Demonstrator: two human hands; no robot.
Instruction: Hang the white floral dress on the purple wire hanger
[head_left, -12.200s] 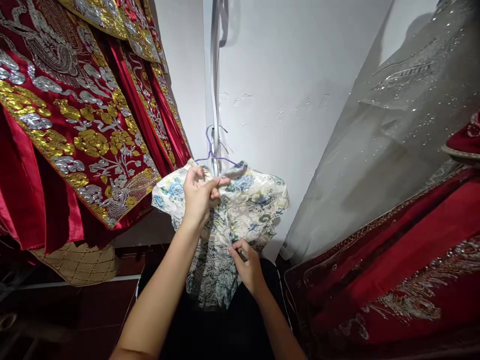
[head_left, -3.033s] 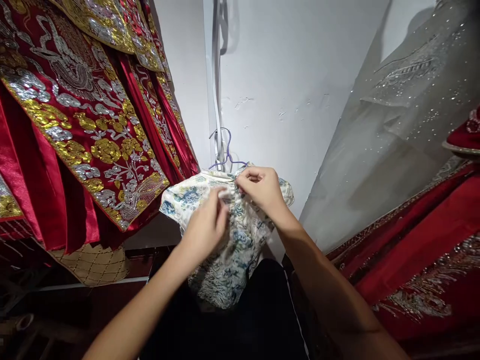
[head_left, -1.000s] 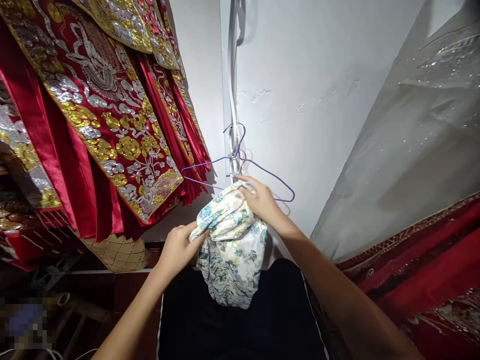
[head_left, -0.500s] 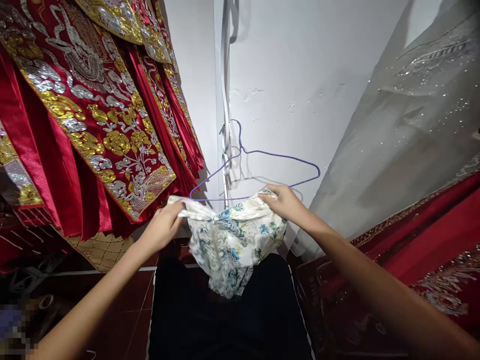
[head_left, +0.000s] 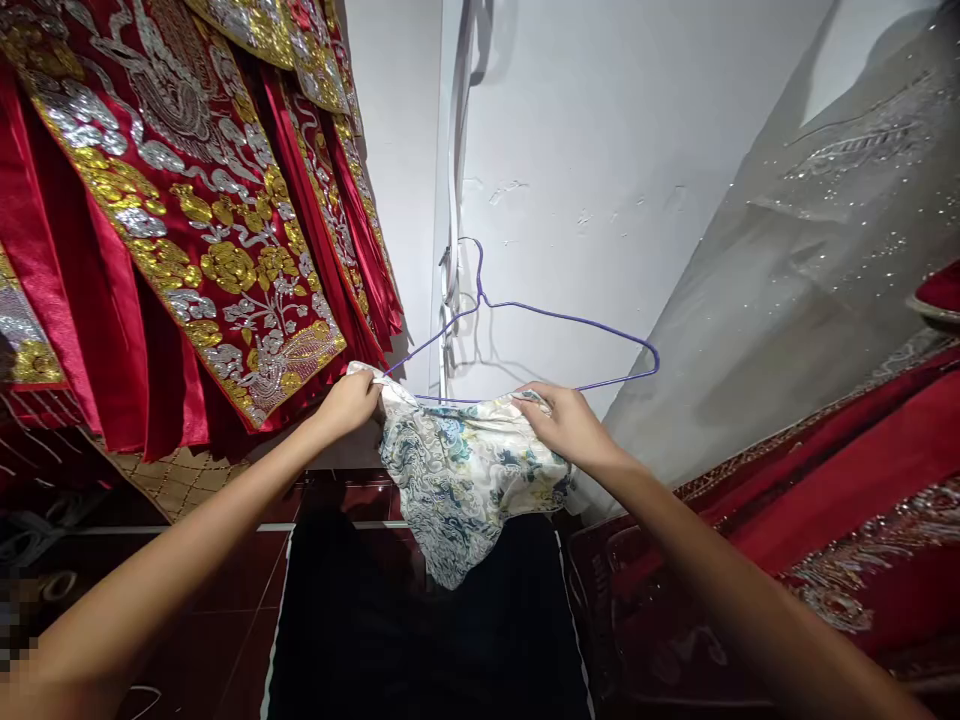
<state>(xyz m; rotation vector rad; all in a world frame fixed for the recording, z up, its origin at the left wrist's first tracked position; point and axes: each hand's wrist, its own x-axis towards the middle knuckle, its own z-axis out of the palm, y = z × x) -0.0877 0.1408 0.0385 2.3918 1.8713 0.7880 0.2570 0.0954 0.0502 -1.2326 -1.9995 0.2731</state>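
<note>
A small floral garment (head_left: 461, 475) in white, blue and yellow hangs stretched between both hands, just below a purple wire hanger (head_left: 525, 345). My left hand (head_left: 349, 403) is closed on the garment's left top corner. My right hand (head_left: 566, 425) is closed on its right top edge, close to the hanger's bottom wire. The hanger hangs bare from a white strip (head_left: 454, 200) on the wall, its hook caught there.
Red robes with gold and silver embroidery (head_left: 180, 220) hang at the left. A grey sequined cover (head_left: 787, 300) and more red embroidered cloth (head_left: 840, 500) fill the right. The white wall (head_left: 600, 150) is behind; a dark red tiled floor (head_left: 352, 500) lies below.
The garment has come off the hanger since three seconds ago. In the last second my hands moved apart, spreading it out below the bare hanger.
</note>
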